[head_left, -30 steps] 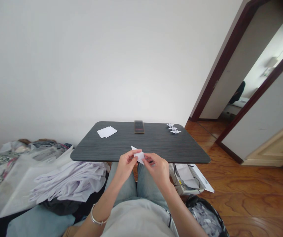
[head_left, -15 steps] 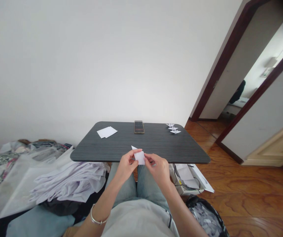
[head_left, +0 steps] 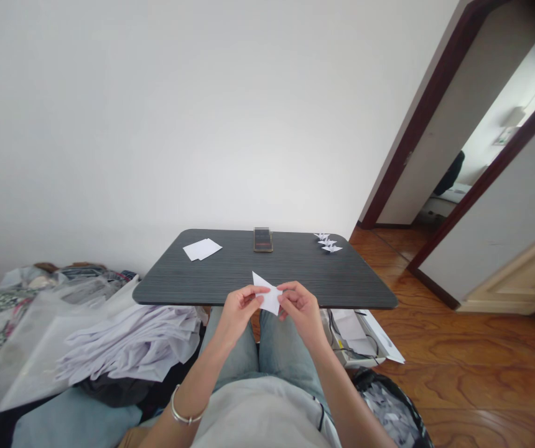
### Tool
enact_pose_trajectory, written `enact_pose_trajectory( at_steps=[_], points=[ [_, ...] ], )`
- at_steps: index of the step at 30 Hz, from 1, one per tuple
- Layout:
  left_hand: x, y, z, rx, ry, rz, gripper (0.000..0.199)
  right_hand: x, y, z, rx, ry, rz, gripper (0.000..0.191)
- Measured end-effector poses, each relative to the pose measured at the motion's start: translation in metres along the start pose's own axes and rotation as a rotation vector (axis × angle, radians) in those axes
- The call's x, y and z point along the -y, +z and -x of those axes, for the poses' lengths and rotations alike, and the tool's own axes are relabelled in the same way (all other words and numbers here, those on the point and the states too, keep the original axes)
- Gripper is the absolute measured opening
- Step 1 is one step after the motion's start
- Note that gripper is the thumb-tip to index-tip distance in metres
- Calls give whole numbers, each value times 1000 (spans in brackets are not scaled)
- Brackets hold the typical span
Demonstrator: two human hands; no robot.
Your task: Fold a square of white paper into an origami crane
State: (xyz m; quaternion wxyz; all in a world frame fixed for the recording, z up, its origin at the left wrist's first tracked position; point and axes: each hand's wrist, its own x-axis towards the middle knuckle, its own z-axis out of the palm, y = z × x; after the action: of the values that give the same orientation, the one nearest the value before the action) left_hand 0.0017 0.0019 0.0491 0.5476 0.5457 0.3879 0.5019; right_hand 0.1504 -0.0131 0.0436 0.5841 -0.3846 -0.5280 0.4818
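A small folded piece of white paper [head_left: 270, 300] is held between both hands, over the near edge of the dark table [head_left: 193, 283]. One pointed flap of it sticks up to the upper left. My left hand [head_left: 240, 310] pinches its left side between thumb and fingers. On the right side, my right hand [head_left: 301, 308] grips the paper the same way, its fingers partly covering it. At the table's far right lie several small folded paper cranes [head_left: 331, 248]. Flat white paper sheets [head_left: 202, 249] rest at the far left.
A phone [head_left: 262, 240] lies at the table's back middle, near the white wall. Folded clothes [head_left: 132, 342] are piled on the left. To the right, below the table, are a box with cables [head_left: 354, 339] and a black bag of paper scraps [head_left: 386, 410].
The paper has been turned and opened out, from a squarish shape to one with a longer raised point. My right hand has shifted slightly up along its right side.
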Motion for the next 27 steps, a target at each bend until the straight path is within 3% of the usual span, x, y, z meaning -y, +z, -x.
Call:
enact_pose_trajectory(
  at_steps=[11,27],
  points=[
    [-8,-1,3,31,-47,115,26,3,-4,1,175,31,-133,22],
    [-8,-1,4,58,-77,167,26,6,-4,2,214,14,-150,21]
  ],
)
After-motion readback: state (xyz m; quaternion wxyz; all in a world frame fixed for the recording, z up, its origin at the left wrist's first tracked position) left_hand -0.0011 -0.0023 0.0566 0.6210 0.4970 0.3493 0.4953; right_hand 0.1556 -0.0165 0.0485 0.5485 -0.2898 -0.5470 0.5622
